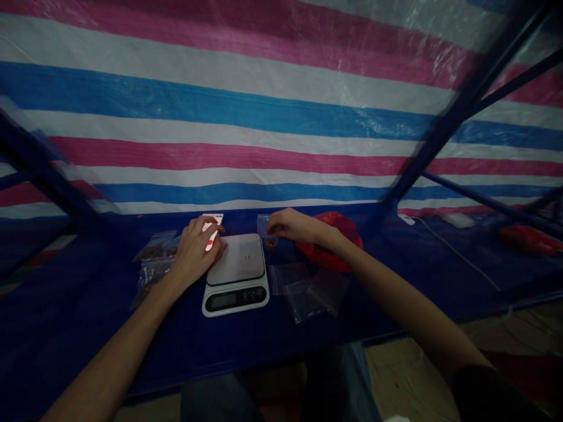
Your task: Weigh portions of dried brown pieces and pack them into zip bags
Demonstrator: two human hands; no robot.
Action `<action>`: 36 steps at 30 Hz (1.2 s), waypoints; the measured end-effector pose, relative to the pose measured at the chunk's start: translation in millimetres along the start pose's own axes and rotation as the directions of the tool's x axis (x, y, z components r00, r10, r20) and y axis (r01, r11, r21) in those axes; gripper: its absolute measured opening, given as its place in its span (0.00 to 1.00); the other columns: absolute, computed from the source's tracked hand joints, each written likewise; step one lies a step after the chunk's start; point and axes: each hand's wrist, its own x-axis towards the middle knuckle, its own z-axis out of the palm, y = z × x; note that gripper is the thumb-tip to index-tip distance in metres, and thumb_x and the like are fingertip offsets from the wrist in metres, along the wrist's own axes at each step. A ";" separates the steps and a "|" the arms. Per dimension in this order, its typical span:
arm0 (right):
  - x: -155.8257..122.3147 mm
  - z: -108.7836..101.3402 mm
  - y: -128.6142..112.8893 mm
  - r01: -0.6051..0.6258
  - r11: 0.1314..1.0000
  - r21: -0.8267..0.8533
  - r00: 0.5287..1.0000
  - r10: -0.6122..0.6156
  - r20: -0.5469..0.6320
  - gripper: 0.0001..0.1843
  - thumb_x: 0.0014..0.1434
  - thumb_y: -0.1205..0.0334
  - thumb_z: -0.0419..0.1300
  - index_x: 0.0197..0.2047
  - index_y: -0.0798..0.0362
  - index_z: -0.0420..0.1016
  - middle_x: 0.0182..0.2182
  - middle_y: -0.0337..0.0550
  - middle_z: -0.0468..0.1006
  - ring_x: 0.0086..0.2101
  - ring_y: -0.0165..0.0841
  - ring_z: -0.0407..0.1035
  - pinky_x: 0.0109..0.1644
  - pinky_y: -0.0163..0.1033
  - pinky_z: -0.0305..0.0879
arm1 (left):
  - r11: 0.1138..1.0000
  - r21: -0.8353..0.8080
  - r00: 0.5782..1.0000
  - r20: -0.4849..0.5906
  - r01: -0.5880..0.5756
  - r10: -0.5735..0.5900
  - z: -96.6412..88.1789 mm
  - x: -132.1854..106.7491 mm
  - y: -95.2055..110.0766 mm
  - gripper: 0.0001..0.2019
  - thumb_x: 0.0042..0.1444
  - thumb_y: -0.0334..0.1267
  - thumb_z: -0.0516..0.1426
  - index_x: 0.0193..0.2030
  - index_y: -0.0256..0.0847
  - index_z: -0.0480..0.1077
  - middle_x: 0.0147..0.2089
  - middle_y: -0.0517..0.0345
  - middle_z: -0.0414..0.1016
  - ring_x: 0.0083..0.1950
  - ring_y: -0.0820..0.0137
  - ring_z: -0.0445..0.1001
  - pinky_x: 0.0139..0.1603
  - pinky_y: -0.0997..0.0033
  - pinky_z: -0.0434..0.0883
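Observation:
A white digital kitchen scale sits on a dark blue table cover, with a tiny speck on its platform. My left hand rests at the scale's left edge, fingers curled round a small white and red card or packet. My right hand hovers just beyond the scale's far right corner, fingers pinched on a small clear zip bag with dark bits at its bottom.
Several empty clear zip bags lie right of the scale. Filled small bags lie to the left. A red plastic bag sits behind my right wrist. A white cable and charger run along the right. A striped tarp hangs behind.

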 end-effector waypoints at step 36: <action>-43.0 65.6 -23.9 -0.444 0.890 0.102 0.781 0.440 -0.443 0.17 0.67 0.51 0.60 0.32 0.53 0.76 0.26 0.40 0.76 0.27 0.31 0.68 0.32 0.36 0.57 | 0.996 -0.070 0.996 0.055 -0.063 0.067 2.9 -3.1 13.0 0.14 0.68 0.41 0.48 0.56 0.43 0.67 0.56 0.50 0.72 0.60 0.55 0.66 0.57 0.52 0.65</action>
